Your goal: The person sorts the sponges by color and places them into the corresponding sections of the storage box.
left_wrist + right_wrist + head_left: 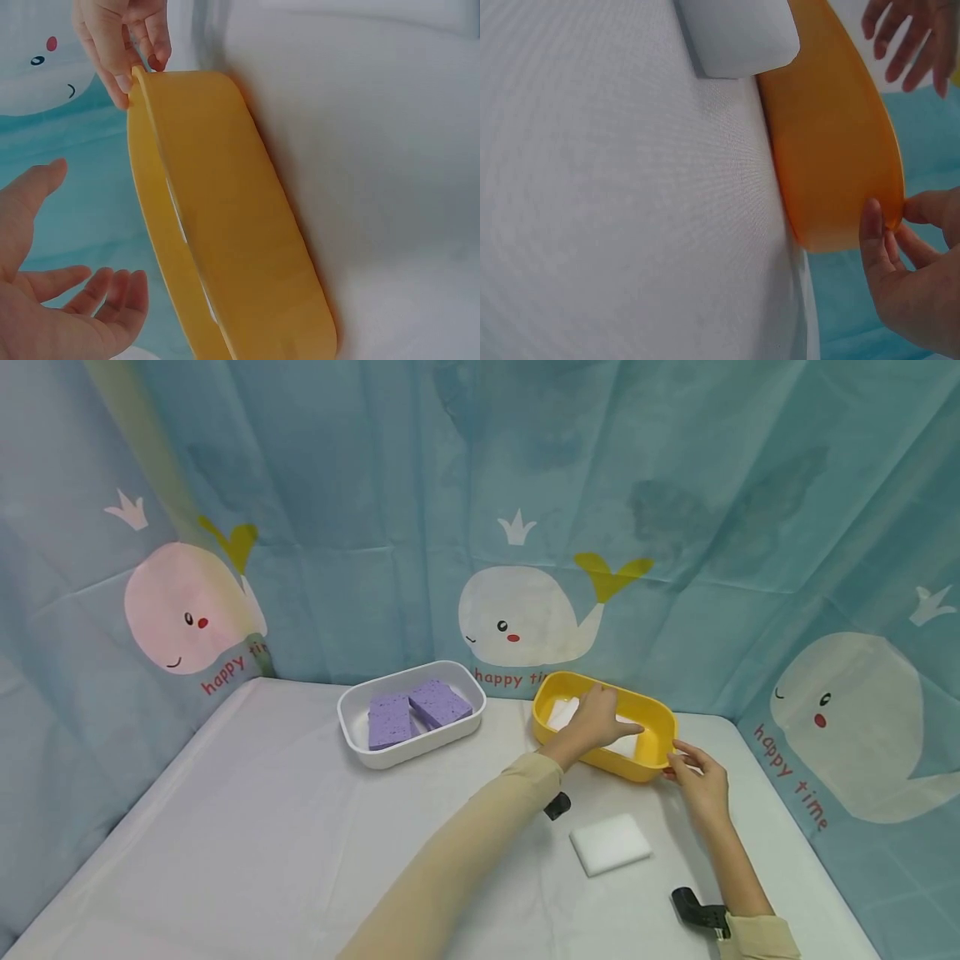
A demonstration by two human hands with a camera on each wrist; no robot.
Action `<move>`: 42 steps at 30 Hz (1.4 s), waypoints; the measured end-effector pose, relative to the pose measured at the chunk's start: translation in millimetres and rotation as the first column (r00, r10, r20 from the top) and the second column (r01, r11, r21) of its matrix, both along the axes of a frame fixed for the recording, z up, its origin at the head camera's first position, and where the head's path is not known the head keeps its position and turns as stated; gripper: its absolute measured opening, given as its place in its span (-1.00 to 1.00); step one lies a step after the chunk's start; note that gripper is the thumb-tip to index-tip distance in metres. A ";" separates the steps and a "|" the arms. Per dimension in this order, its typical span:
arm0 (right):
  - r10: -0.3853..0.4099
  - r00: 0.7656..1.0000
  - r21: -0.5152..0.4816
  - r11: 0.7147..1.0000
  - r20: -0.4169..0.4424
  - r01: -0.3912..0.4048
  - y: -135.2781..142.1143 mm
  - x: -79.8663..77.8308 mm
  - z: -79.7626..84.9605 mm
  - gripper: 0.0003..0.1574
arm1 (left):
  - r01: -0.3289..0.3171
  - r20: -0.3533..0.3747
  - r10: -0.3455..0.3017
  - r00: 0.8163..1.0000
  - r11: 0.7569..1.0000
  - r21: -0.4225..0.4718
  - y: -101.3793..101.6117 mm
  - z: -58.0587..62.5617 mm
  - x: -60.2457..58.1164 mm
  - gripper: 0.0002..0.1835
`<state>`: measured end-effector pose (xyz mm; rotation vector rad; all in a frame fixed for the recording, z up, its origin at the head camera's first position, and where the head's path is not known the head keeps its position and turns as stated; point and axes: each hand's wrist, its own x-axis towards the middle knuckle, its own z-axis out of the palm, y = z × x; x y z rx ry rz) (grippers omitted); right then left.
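A yellow plastic container (611, 763) stands at the back right of the table, with white sponge-like blocks (562, 712) inside. Over it hovers my left hand (597, 720), fingers apart and holding nothing; the left wrist view shows the same hand (79, 307) clear of the container wall (232, 195). At the right end, my right hand (702, 783) pinches the rim between thumb and fingers, seen closely in the right wrist view (919, 281). Nearer on the cloth lies another white block (611, 845), partly visible in the right wrist view (739, 34).
Left of the yellow container stands a white container (420, 745) holding two purple sponges (390, 721). A teal curtain (360, 568) printed with whales hangs behind and beside the white-covered table (262, 827). Black wrist-camera parts (697, 910) show at the sleeves.
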<state>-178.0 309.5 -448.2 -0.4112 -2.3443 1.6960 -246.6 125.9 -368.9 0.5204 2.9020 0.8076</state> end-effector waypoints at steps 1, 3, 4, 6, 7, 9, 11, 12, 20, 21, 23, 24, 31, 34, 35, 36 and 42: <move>0.000 1.000 -0.001 1.000 0.000 0.000 -0.1 0.0 0.0 -0.43 | 0.005 0.002 -0.005 1.000 1.000 0.007 -1.7 0.5 1.1 -0.29; -0.001 1.000 -0.004 1.000 0.001 0.001 -0.4 0.2 0.2 -0.43 | 0.016 0.002 -0.016 1.000 1.000 0.020 -4.9 1.0 3.2 -0.26; -0.002 1.000 -0.007 1.000 0.003 0.002 -0.6 0.1 0.2 -0.43 | 0.022 0.003 -0.022 1.000 0.999 0.030 -6.3 0.9 4.0 -0.24; -0.003 1.000 -0.005 1.000 0.007 0.003 -0.5 0.0 0.2 -0.42 | 0.037 0.001 -0.037 0.999 0.998 0.048 -9.2 0.6 6.0 -0.22; -0.003 1.000 -0.005 1.000 0.008 0.003 -0.6 0.0 0.3 -0.42 | 0.044 0.000 -0.044 0.999 0.997 0.056 -10.9 0.5 7.2 -0.21; -0.003 1.000 -0.002 1.000 0.009 0.003 -0.8 0.2 0.1 -0.42 | 0.058 -0.006 -0.058 0.998 0.996 0.073 -13.6 -0.9 9.1 -0.20; -0.001 1.000 0.000 1.000 0.009 0.001 -0.9 0.8 0.1 -0.41 | 0.068 -0.014 -0.067 0.998 0.995 0.079 -16.4 -1.9 11.3 -0.18; 0.001 1.000 0.004 1.000 0.008 -0.001 -1.1 1.3 0.1 -0.42 | 0.068 -0.014 -0.067 0.998 0.994 0.085 -17.6 -2.2 12.6 -0.18; -0.006 1.000 0.025 1.000 0.006 0.006 -1.1 2.6 0.5 -0.44 | 0.096 -0.007 -0.096 0.995 0.986 0.136 -21.8 -5.2 27.3 -0.19; -0.006 1.000 0.025 1.000 0.005 0.006 -0.8 2.5 0.0 -0.44 | 0.106 -0.009 -0.106 0.994 0.984 0.141 -22.3 -6.4 29.3 -0.19; -0.006 1.000 0.025 1.000 0.005 0.006 -0.2 2.5 -0.8 -0.43 | 0.126 -0.015 -0.125 0.992 0.982 0.143 -23.6 -8.7 34.2 -0.20; -0.006 1.000 0.025 1.000 0.004 0.006 -0.1 2.5 -1.2 -0.43 | 0.135 -0.018 -0.134 0.991 0.981 0.140 -24.3 -10.0 36.8 -0.21; -0.005 1.000 0.022 1.000 -0.014 0.005 0.4 1.7 -2.9 -0.44 | 0.205 -0.087 -0.198 0.976 0.975 0.083 -29.1 -17.1 55.6 -0.23; -0.002 1.000 0.024 1.000 -0.016 0.002 -0.1 1.9 -2.2 -0.44 | 0.240 -0.099 -0.232 0.968 0.968 0.072 -30.5 -20.3 63.2 -0.24; -0.001 1.000 0.026 1.000 -0.016 0.001 -0.5 2.2 -1.9 -0.43 | 0.249 -0.094 -0.242 0.966 0.966 0.071 -30.9 -21.7 65.7 -0.23; -0.001 1.000 0.027 1.000 -0.015 0.001 -0.7 2.3 -1.5 -0.43 | 0.258 -0.089 -0.251 0.964 0.964 0.067 -31.1 -23.2 68.1 -0.23; -0.003 1.000 0.024 1.000 0.001 0.003 -1.5 2.0 0.3 -0.44 | 0.294 -0.046 -0.291 0.956 0.952 0.081 -33.3 -35.2 79.4 -0.21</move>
